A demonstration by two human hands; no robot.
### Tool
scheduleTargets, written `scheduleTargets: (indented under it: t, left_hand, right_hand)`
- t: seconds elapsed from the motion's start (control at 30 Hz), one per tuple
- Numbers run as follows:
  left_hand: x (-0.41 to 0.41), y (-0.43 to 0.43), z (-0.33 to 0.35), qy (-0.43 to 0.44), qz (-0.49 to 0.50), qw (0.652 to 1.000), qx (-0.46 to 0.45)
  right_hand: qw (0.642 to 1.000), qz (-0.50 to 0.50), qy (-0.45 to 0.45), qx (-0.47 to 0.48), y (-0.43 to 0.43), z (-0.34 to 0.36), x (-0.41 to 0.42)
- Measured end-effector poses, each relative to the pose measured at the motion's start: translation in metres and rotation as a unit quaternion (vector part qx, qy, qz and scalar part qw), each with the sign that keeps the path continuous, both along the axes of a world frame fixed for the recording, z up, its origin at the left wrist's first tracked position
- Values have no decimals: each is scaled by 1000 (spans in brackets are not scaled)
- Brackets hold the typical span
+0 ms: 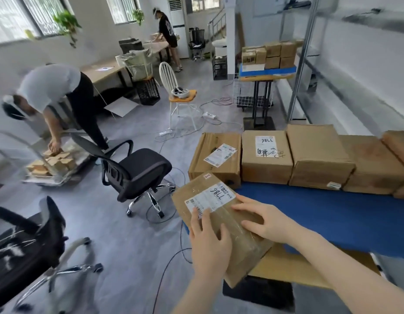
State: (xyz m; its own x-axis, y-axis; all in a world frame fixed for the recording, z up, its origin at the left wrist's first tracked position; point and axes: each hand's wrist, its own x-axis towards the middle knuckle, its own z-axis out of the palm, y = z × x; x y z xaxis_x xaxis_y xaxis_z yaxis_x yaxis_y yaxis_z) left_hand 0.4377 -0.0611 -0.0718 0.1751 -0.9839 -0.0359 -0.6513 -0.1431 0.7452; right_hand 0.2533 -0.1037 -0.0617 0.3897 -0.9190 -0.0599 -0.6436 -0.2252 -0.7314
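Note:
A flat brown cardboard parcel (pixel 203 189) with a white shipping label marked in black pen sits tilted at the left end of the blue-covered table (pixel 321 214), hanging partly over the edge. My left hand (pixel 210 245) lies on its near left part, fingers spread over the label's corner. On the parcel's taped top, to the right, my right hand (pixel 262 220) rests with straight fingers pointing left. Both hands touch the parcel from above.
A row of several larger cardboard boxes (pixel 266 162) lines the table's far side. A black office chair (pixel 139 171) stands left of the table, another (pixel 24 250) nearer left. Cables cross the floor. One person (pixel 53 91) bends over a cart of small boxes; another stands far back.

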Motion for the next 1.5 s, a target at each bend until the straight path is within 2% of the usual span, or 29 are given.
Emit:
scheduleTargets:
  t: [0.17,0.33,0.43,0.53,0.63,0.73,0.8,0.9,1.0,1.13,1.2,1.5]
  left_hand:
    - [-43,-10,-18,24,71,995,59]
    - [-79,-27,-26,49,117,990,67]
    - [-87,-32,-27,77,121,988,64]
    - [-70,-37,-24,53,140,988,42]
    - [-32,-56,-20,-52,122,991,25]
    - [0,-87,-18,-151,47,987,29]
    - [13,-102,-22,-175,-9,984,42]
    - [26,-110,-31,-183,-52,982,24]
    - [30,-108,-36,-200,-32,979,-5]
    - [30,-105,-35,-192,-32,981,-11]
    - [31,-107,-33,-191,-31,981,-14]
    - [43,-120,-31,-157,-42,987,-1]
  right_hand:
    - [994,91,60,30,-45,-16,-31]
    - [980,148,131,-4,-83,-17,-49]
    - [976,117,182,-35,-91,-16,-47]
    - [964,9,248,-90,-71,-28,-42]
    - [966,-103,229,-64,-33,-43,-29]
    - [973,-139,183,-30,-22,-49,-15]
    - [978,-139,156,-29,-29,-49,-15]
    - [983,-112,138,-38,-45,-50,-25]
    - [987,-93,122,-43,-61,-48,-34]
    - [974,-182,117,-74,-59,-52,-29]
    - [973,-206,85,-61,-55,-56,-22]
    - [977,-193,76,-44,-69,-58,-16]
